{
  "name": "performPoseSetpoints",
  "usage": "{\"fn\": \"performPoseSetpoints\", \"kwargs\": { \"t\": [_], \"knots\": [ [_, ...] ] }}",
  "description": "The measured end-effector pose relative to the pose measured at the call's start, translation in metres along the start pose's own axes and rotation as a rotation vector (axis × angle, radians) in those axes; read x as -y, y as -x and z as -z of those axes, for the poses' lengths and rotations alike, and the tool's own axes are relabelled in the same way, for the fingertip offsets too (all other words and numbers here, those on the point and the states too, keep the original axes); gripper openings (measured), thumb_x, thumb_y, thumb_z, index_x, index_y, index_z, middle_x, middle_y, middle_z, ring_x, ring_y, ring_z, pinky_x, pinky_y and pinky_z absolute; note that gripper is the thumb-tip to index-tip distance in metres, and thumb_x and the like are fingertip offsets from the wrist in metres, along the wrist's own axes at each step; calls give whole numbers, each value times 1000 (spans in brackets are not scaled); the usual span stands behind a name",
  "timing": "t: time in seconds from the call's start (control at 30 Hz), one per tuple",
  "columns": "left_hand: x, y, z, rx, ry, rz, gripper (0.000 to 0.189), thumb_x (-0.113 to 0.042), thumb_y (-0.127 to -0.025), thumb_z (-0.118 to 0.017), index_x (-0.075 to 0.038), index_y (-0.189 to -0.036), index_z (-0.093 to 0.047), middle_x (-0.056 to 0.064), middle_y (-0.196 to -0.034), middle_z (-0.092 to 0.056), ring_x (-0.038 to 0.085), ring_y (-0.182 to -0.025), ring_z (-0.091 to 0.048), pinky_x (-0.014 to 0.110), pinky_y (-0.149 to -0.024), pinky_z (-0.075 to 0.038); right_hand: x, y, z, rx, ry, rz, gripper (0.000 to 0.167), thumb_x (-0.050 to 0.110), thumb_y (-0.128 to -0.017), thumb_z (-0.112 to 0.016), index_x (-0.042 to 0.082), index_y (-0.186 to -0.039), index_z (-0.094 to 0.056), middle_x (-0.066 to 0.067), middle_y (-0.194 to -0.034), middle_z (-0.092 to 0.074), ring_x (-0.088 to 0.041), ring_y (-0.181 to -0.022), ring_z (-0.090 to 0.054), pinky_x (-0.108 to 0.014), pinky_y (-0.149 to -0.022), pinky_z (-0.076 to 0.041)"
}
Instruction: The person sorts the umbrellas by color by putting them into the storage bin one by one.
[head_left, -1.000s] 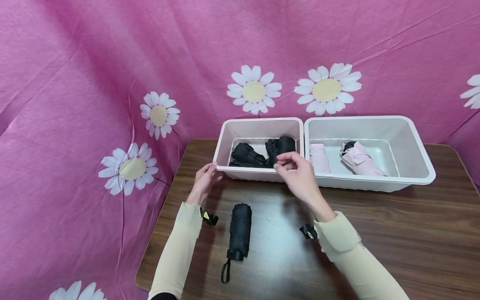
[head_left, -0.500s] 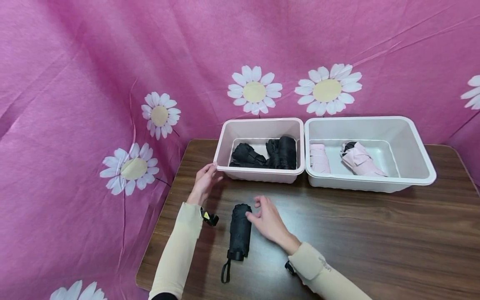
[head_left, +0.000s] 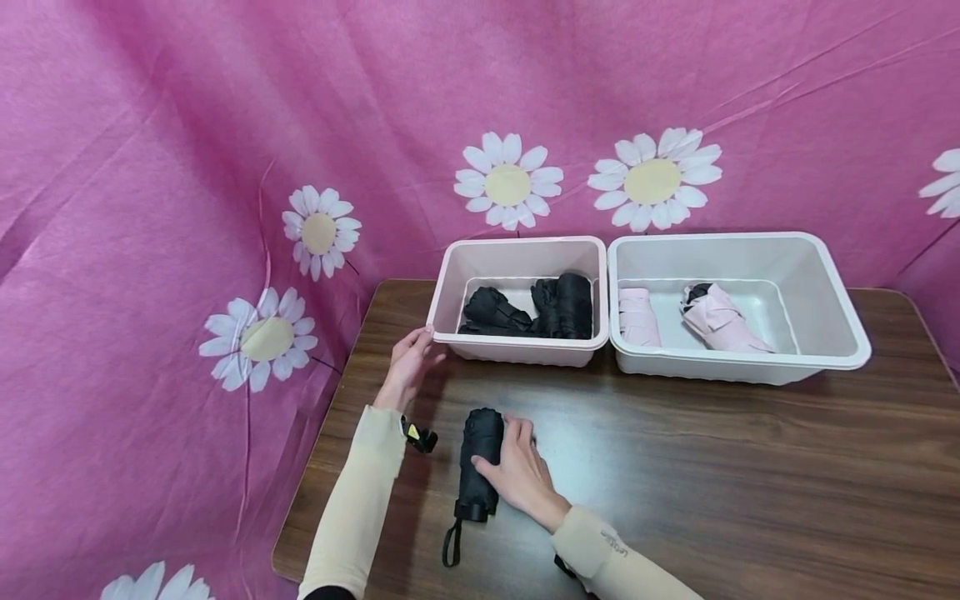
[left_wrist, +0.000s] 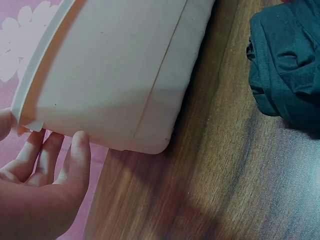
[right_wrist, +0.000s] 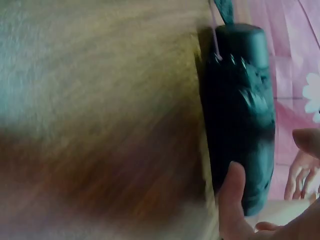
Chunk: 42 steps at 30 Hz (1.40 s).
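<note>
My left hand (head_left: 408, 362) grips the near left corner of the smaller plastic bin (head_left: 517, 343). In the left wrist view the thumb lies at the rim and the fingers (left_wrist: 80, 150) curl beneath it. A folded black umbrella (head_left: 480, 458) with a wrist loop lies on the table in front of that bin. Against its right side is my right hand (head_left: 521, 475), the thumb reaching over the umbrella. In the right wrist view one fingertip (right_wrist: 235, 175) is at the umbrella's side, while the thumb stands apart from it.
Folded black umbrellas (head_left: 573, 307) lie in the smaller bin. The larger bin (head_left: 750, 365) beside it holds two pink ones, a rolled umbrella (head_left: 637, 318) and a looser umbrella (head_left: 723, 321). A pink flowered cloth (head_left: 420, 100) hangs behind the wooden table (head_left: 750, 475).
My right hand has moved from above the smaller bin's front rim down to the black umbrella on the table. The left hand has stayed at the bin's corner.
</note>
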<state>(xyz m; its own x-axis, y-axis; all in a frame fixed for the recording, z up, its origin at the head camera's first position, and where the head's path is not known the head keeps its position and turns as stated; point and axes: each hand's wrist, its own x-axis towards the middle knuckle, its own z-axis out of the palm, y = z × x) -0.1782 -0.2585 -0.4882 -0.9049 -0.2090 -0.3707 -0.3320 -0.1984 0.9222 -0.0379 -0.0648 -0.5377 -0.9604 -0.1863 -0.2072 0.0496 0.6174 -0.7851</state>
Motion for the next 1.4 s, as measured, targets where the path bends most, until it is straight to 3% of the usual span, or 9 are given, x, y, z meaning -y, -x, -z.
{"fn": "performPoseSetpoints", "kwargs": {
  "t": [0.2, 0.37, 0.57, 0.77, 0.87, 1.13, 1.4],
  "knots": [
    [1, 0, 0, -5, 5, -1, 33, -19, -100, -52, 4, -124, -52, -5, -91, -66, 8, -82, -67, 36, -88, -54, 1, 6, -13, 16, 85, 70, 93, 44, -79, -75, -5, -144, -30, -25, -140, -31, -37, -116, -49, -42, -67, -54],
    [2, -1, -1, -10, 3, -9, 34, -19, -99, -54, 5, -123, -52, -6, -89, -67, 19, -95, -67, 29, -79, -56, 0, 8, -20, -16, 171, 138, 98, 43, -78, -78, -7, -145, -27, -28, -143, -30, -39, -122, -44, -45, -77, -55],
    [2, -2, -1, -16, 3, -3, 35, -19, -99, -55, 5, -124, -53, -5, -91, -66, 27, -105, -65, 27, -77, -56, -2, 8, -22, -26, 226, 176, 97, 40, -77, -77, -5, -146, -27, -27, -142, -34, -40, -122, -44, -48, -82, -53],
    [1, -2, -1, -10, -21, 14, 36, -20, -99, -54, 4, -125, -53, -4, -95, -65, 28, -108, -62, 32, -84, -55, -2, 8, -19, 40, 162, 144, 93, 32, -76, -76, -4, -146, -27, -29, -133, -41, -39, -114, -51, -45, -70, -55],
    [1, -1, -1, -14, -14, 17, 35, -20, -99, -54, 5, -124, -53, -4, -93, -64, 28, -106, -63, 34, -87, -55, -2, 7, -15, 75, 128, 120, 93, 29, -75, -77, -5, -145, -27, -30, -127, -45, -37, -108, -55, -45, -70, -54],
    [1, 0, -1, -15, -12, 12, 33, -21, -99, -54, 4, -122, -53, -4, -93, -66, 24, -102, -65, 27, -77, -56, -2, 3, 1, 150, 140, 36, 89, 29, -70, -81, -5, -139, -37, -27, -113, -55, -33, -94, -59, -45, -74, -53],
    [1, -1, 1, -8, -12, 0, 37, -20, -99, -54, 6, -125, -51, -5, -92, -65, 19, -95, -67, 31, -82, -56, -7, 1, 16, 189, 130, 17, 67, 24, -64, -83, -3, -116, -51, -15, -89, -55, -24, -73, -54, -36, -61, -48]
  ]
}}
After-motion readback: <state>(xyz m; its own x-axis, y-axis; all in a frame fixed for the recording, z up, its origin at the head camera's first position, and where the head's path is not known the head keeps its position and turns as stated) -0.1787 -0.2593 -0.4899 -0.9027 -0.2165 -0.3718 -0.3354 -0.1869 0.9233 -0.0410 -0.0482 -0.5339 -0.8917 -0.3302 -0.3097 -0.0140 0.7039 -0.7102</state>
